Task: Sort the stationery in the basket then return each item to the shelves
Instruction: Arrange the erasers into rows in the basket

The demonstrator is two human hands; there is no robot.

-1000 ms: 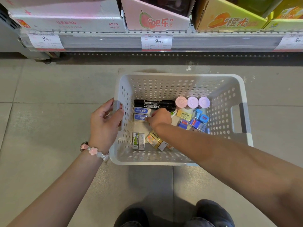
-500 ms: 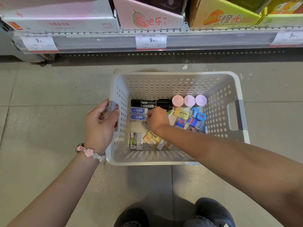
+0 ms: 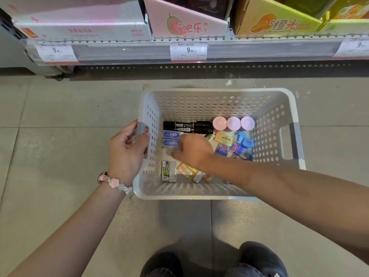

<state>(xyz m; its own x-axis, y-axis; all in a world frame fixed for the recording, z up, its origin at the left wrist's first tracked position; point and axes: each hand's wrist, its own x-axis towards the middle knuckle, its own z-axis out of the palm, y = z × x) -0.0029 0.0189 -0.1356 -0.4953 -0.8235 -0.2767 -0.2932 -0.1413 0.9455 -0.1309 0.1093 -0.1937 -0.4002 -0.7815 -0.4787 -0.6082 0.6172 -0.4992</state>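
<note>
A white perforated basket (image 3: 199, 193) stands on the floor tiles. My left hand (image 3: 127, 150) is closed around its left handle. My right hand (image 3: 192, 150) is inside, blurred, with its fingers pointing left just below two blue erasers (image 3: 170, 138); whether it holds anything is unclear. Two black markers (image 3: 185, 124) lie along the back, and three pink and lilac round lids (image 3: 233, 123) stand beside them. Blue sharpeners (image 3: 239, 145) and a yellow box (image 3: 223, 139) lie at the right. Two green-and-grey packs (image 3: 168, 171) and orange-yellow boxes (image 3: 188, 170) lie near the front wall.
A low shelf edge with price tags (image 3: 188, 50) runs across the top, with a white carton (image 3: 79, 23), a pink carton (image 3: 185, 25) and a yellow carton (image 3: 275, 23) on it. My dark shoes (image 3: 259, 258) are at the bottom, just behind the basket.
My right hand has slid from the blue erasers toward the front of the basket and is now blurred. My left hand has stayed on the handle. The view has shifted slightly.
</note>
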